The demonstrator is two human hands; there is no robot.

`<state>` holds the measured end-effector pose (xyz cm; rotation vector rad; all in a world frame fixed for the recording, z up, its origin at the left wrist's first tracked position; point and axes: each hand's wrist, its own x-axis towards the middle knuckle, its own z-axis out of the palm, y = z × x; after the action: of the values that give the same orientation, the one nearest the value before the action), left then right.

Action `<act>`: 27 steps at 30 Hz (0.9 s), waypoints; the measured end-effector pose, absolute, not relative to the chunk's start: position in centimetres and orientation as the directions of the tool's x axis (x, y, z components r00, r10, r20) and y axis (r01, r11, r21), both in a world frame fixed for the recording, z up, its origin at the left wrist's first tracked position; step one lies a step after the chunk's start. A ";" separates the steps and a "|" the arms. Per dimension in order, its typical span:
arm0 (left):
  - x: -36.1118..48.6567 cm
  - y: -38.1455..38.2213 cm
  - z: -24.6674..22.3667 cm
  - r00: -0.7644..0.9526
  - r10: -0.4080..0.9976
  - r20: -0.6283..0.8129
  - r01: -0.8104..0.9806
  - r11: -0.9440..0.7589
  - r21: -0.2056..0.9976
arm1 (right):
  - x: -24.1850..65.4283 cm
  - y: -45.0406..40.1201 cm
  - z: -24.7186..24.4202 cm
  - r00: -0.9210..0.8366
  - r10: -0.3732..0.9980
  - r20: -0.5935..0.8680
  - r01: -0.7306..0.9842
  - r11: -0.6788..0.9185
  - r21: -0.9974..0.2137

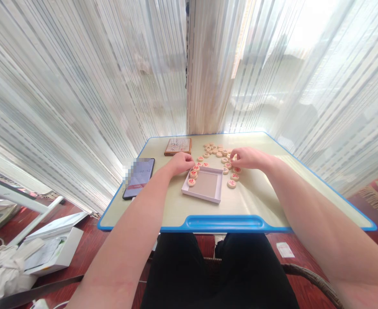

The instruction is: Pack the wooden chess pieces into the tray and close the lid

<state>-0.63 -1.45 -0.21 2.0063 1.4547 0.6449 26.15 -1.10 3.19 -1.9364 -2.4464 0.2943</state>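
While only a few round pieces (192,182) line the left side of the box (201,198), most lying loose on the table (256,199), I see the left hand (181,163) curled near its far-left corner, the right hand (250,159) curled over loose pieces, whether pinching any I cannot tell.

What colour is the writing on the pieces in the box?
Red on those pieces, in the head view.

I count one phone (140,178) by the tabletop's (176,213) left edge, one flat box (178,146) near its far left corner, one shallow tray (204,184) and two hands, left (181,163) and right (248,158). Round pieces (231,183): at least three along the tray's left side, at least six to its right; those bunched toward the far edge overlap too much to number.
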 end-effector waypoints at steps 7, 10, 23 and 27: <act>-0.5 -1.4 -0.3 0.213 0.969 0.122 0.702 -0.239 0.671 | 26.0 -0.9 2.9 -0.226 0.973 -0.049 0.958 0.212 -0.192; -0.6 -1.2 -0.5 0.141 0.983 0.118 0.690 -0.183 0.700 | 25.9 -0.9 2.8 -0.228 0.973 -0.035 0.958 0.217 -0.188; -0.5 -0.9 -0.6 0.066 0.997 0.036 0.626 -0.070 0.776 | 25.7 -0.4 2.1 -0.222 0.975 0.002 0.959 0.218 -0.180; -0.5 -0.7 -0.9 0.073 0.996 0.060 0.628 -0.093 0.772 | 25.6 -0.6 2.4 -0.212 0.977 0.000 0.962 0.208 -0.176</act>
<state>-0.52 -0.73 -0.87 1.7842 1.6111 0.8282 25.57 -0.58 2.36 -1.8981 -2.3533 0.2086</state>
